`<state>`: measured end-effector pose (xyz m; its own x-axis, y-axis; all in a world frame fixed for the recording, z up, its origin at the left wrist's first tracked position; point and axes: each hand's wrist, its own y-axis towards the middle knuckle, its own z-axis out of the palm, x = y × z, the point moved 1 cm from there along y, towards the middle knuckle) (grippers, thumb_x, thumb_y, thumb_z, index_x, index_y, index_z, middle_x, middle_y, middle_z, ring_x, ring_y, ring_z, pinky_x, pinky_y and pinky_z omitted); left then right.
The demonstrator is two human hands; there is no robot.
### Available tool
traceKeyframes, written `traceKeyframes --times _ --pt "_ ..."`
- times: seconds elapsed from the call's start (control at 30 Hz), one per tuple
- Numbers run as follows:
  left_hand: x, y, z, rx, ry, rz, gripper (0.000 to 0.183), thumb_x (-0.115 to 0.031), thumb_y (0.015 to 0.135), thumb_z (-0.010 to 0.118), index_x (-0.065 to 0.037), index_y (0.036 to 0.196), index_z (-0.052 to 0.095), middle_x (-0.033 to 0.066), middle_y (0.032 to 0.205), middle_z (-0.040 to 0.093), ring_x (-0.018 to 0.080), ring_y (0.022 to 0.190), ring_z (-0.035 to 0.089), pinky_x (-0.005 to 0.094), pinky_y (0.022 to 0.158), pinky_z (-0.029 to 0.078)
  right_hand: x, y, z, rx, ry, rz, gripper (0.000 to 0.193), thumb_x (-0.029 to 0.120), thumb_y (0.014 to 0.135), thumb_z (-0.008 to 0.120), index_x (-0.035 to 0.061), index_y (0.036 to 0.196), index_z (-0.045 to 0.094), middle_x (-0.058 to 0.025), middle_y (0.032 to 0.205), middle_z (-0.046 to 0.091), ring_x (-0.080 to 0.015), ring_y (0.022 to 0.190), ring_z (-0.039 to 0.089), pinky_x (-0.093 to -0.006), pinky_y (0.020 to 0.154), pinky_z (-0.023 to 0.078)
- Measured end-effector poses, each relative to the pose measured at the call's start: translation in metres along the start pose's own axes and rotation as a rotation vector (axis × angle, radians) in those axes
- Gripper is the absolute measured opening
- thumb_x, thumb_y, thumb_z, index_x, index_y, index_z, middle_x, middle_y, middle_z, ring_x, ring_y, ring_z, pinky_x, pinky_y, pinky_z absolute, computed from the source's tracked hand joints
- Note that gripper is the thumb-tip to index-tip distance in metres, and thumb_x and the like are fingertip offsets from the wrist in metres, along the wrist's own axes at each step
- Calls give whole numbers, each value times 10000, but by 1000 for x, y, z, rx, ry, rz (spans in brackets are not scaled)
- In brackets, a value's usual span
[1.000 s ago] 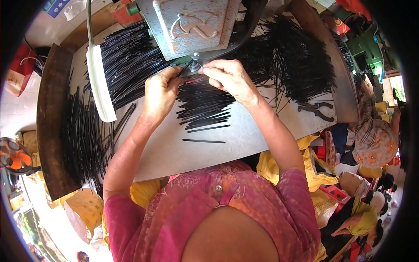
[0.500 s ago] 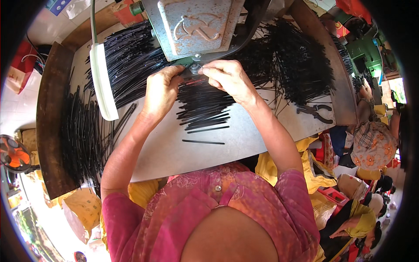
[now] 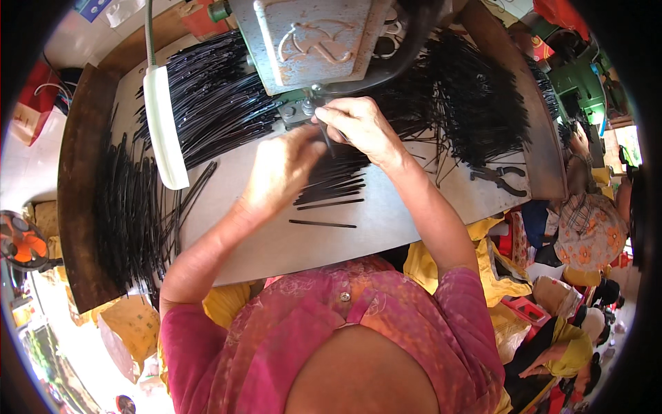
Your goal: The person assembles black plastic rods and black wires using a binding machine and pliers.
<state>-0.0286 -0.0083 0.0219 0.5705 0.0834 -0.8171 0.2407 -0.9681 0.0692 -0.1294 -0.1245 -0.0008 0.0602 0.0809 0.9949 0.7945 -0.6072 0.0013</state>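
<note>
Both my hands work close together under a grey metal machine (image 3: 324,38) at the back of the bench. My right hand (image 3: 358,127) pinches a thin black rod (image 3: 328,143) near the machine's green base. My left hand (image 3: 283,172) is curled right beside it, over a small heap of black rods (image 3: 331,185) on the metal benchtop (image 3: 289,241). I cannot tell whether the left hand grips a rod. One single rod (image 3: 323,223) lies apart, nearer to me.
Big piles of black rods lie at the left (image 3: 127,214), back left (image 3: 214,103) and back right (image 3: 476,103). A white lamp bar (image 3: 164,127) crosses the left pile. Pliers (image 3: 500,178) lie at the right. An orange fan (image 3: 24,245) stands far left. Another person in patterned clothes (image 3: 586,231) is at the right.
My left hand has drawn back a little from the machine toward me, while my right hand stays at the machine's base with the rod.
</note>
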Motion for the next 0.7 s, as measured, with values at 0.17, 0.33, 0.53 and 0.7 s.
traceKeyframes --times 0.17,0.33,0.53,0.7 --pt "8 -20 9 -10 -109 139 152 -51 719 552 0 862 547 158 717 535 300 643 544 353 576 438 5 1 1 4 41 -18 209 140 786 529 -34 682 577 -2 503 460 -54 454 379 -204 425 297" --pt "54 9 -35 -300 730 323 135 27 645 525 -16 773 528 100 745 463 263 715 471 356 629 396 10 -4 -2 13 138 126 205 139 800 523 -37 708 573 9 502 440 -41 450 369 -181 403 270" --pt "66 10 -45 -252 807 373 120 35 658 516 -17 766 507 89 763 460 251 738 455 347 652 378 13 -15 -10 62 99 121 181 143 800 514 -24 788 582 35 514 416 -16 426 326 -158 369 231" --pt "55 13 -47 -229 736 378 113 43 674 497 -24 761 469 95 684 466 270 667 480 349 609 386 0 -19 -33 -176 228 233 166 156 825 498 12 890 553 -7 662 522 -33 509 450 -157 439 361"
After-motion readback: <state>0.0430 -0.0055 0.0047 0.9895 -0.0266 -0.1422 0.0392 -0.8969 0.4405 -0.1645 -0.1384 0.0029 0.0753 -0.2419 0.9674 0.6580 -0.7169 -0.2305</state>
